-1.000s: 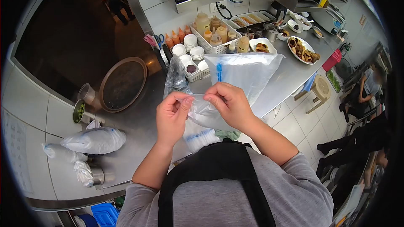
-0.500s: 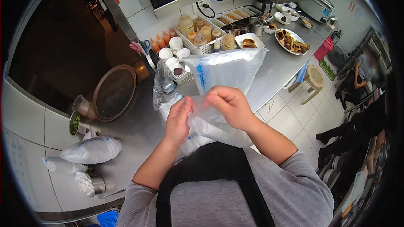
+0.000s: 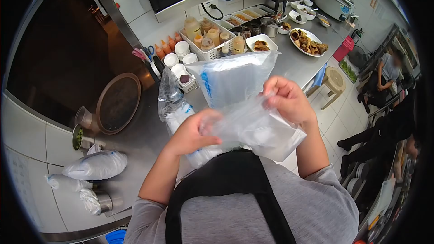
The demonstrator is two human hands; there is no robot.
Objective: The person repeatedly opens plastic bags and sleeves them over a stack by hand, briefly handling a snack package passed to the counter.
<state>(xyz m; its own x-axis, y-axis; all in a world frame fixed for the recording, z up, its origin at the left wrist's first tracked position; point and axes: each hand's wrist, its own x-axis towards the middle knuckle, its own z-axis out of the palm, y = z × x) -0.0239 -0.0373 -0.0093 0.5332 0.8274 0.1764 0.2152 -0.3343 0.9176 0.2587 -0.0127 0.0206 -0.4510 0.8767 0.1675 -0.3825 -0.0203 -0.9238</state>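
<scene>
Between my hands, over the front edge of the counter, hangs a translucent plastic bag (image 3: 266,131). My right hand (image 3: 289,101) pinches its upper edge. At the bag's left end is my left hand (image 3: 194,131), its fingers curled and blurred by motion, with some of the plastic at its fingertips. Beyond them a stack of clear bags with blue print (image 3: 235,79) lies on the steel counter (image 3: 135,153). Left of that stack sits a crumpled clear wrapper (image 3: 169,97).
Sauce bottles fill a white basket (image 3: 214,53), with small white cups (image 3: 182,49) beside it. A plate of food (image 3: 307,43) stands farther right. Wrapped white bundles (image 3: 97,165) and a round brown tray (image 3: 118,104) are at left. A stool (image 3: 333,81) and two people are at right.
My hands have moved apart, the right one up and to the right. The bag between them is now spread wider and shifted right. The view has turned, so the counter items appear farther left.
</scene>
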